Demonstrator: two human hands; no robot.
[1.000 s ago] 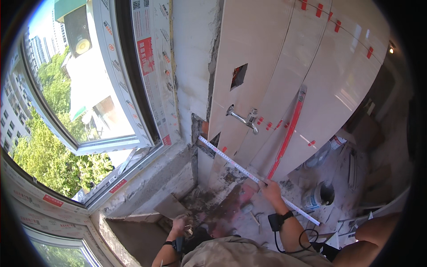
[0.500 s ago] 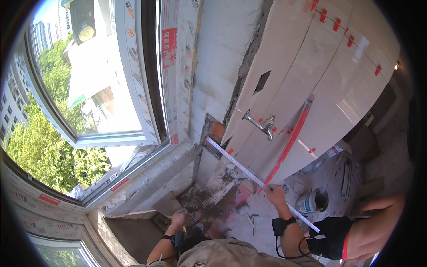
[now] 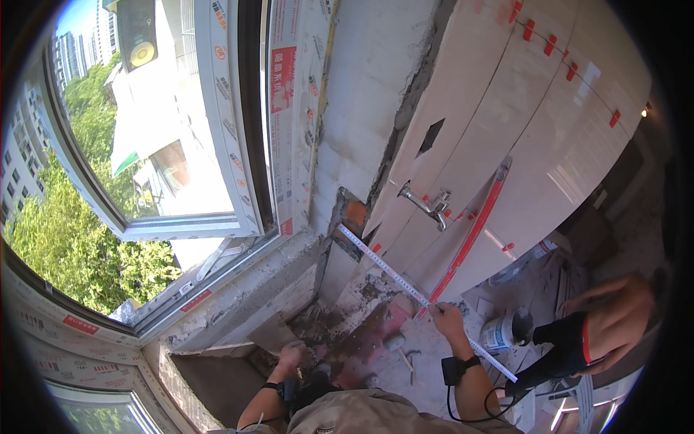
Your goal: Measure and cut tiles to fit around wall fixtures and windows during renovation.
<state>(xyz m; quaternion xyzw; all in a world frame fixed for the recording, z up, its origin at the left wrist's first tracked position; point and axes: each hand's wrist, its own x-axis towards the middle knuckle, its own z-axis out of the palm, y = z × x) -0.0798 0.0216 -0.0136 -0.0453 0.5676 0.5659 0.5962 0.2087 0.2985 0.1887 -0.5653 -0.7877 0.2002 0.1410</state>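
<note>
My right hand point(image 3: 446, 316) is closed on a long white measuring rule point(image 3: 383, 264), which runs diagonally from the rough notch point(image 3: 350, 213) in the wall's corner down to the lower right. A red spirit level point(image 3: 477, 224) leans on the tiled wall point(image 3: 557, 166) just beyond it, below a chrome tap point(image 3: 426, 206). My left hand point(image 3: 293, 356) is low by the window sill, fingers curled at the edge of a loose grey tile point(image 3: 273, 333); what they grip is unclear.
An open window point(image 3: 166, 181) is at left. On the dusty floor lie a hammer point(image 3: 401, 351) and debris, with a bucket point(image 3: 499, 331) to the right. A bare-backed co-worker point(image 3: 614, 322) in black shorts is at the lower right. A recess point(image 3: 210, 383) is below the sill.
The co-worker has moved up and farther into view at the right. The view has shifted slightly, so the wall appears farther right. My hands keep much the same places.
</note>
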